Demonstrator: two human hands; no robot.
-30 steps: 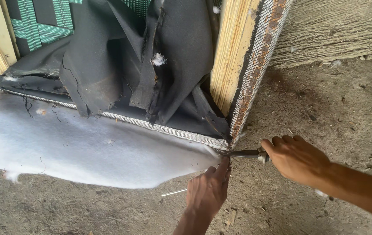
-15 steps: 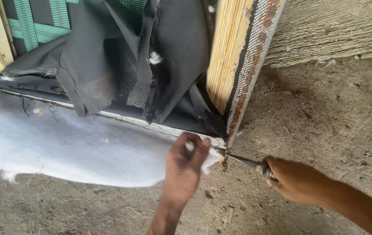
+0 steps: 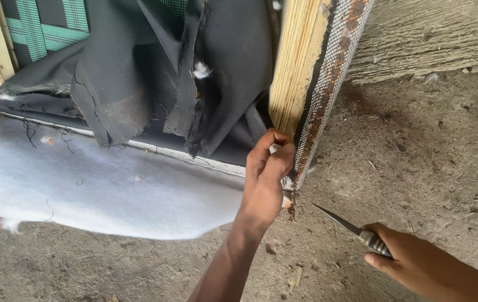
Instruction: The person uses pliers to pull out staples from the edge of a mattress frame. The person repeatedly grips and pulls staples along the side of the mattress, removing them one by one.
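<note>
White padding point(image 3: 110, 196) spills out from under the frame onto the dirt floor point(image 3: 418, 168), and that is where I see my left hand point(image 3: 267, 179) at work. It is closed in a tight pinch on the woven edging strip point(image 3: 328, 95) at the bottom corner of the wooden frame post point(image 3: 295, 67), right where the strip turns along the lower rail. A scrap of pale material shows between the fingers point(image 3: 275, 148). My right hand point(image 3: 412, 263) sits low at the right, wrapped around the handle of a knife point(image 3: 351, 226); the blade points up and left toward the corner but stays apart from it, with bare ground between tip and strip. Torn black fabric point(image 3: 138, 72) hangs loose inside the frame, with a small white tuft point(image 3: 199, 70) stuck to it. Green checked cloth point(image 3: 43, 28) shows behind at the upper left. Rust-coloured marks run down the strip beside the post.
</note>
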